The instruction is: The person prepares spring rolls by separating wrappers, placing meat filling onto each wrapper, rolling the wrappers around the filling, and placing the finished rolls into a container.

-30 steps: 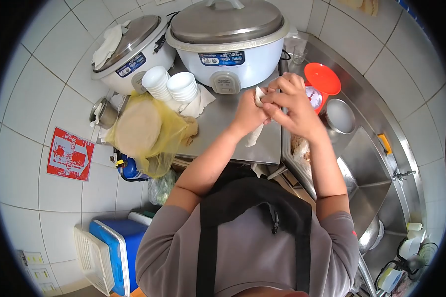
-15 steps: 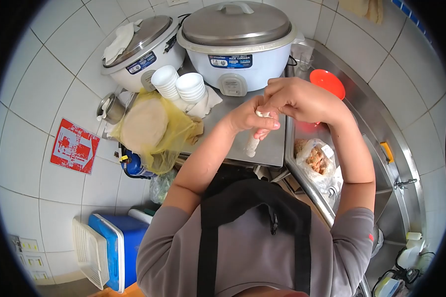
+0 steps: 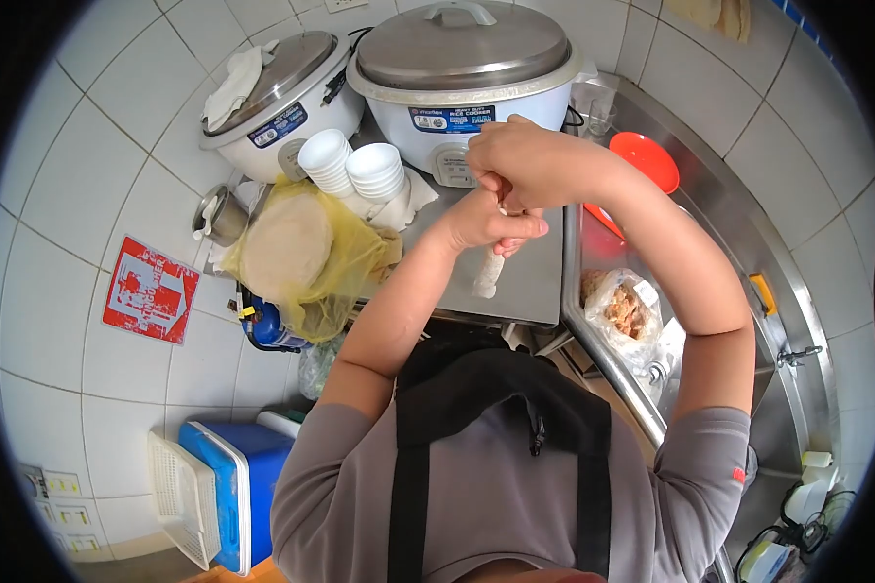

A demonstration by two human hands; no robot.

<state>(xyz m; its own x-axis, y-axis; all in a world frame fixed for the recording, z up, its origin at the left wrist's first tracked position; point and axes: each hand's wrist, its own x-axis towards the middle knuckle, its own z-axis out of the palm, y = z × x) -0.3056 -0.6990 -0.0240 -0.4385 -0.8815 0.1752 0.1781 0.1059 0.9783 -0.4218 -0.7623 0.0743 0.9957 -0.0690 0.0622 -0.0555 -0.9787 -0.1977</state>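
Head view: left hand (image 3: 486, 223) is wrapped round a pale roll (image 3: 488, 275), its lower end poking out over the bare steel tabletop (image 3: 533, 287). Right hand (image 3: 523, 167) curls over the roll's upper end (knuckles hide the fingertips; cannot tell whether they pinch it). Risk, as judged: too tight a left grip could crease or split the roll; a loose one could let it slip onto the steel.

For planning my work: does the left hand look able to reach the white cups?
Probably yes: nothing blocks the way to the white cups, though the left hand holds a pale roll.
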